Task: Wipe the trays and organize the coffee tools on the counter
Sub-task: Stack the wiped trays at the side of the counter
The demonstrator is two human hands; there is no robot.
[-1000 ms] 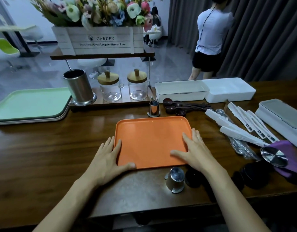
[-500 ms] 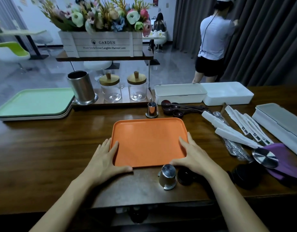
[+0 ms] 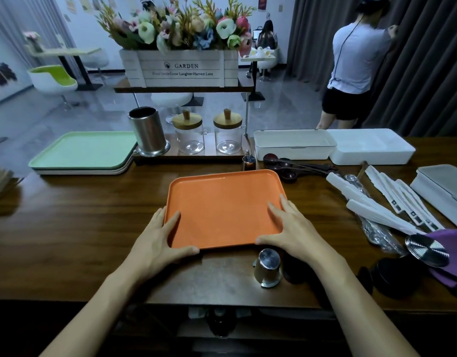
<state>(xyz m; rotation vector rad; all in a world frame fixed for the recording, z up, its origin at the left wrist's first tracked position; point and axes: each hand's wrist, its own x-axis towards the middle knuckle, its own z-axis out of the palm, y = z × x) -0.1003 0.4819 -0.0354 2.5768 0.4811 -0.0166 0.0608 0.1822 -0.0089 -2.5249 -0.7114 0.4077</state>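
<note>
Dark wood counter (image 3: 67,228); tray (image 3: 222,207) flat at centre. Left hand (image 3: 155,243) at tray's 7 o'clock corner, right hand (image 3: 291,233) at 5 o'clock. Fingers near straight over rim, thumbs along near edge, nothing clasped. Best to steady both corners and avoid cup (image 3: 267,266) at 5 o'clock.

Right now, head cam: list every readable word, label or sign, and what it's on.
"GARDEN": front of the white flower crate.
"Plant Smile Grow Laughter Harvest Love": beneath it, same crate; first words faint.
Dark labels on the white paper sleeves: too small to read.
Posters on the back wall: blurred.
</note>
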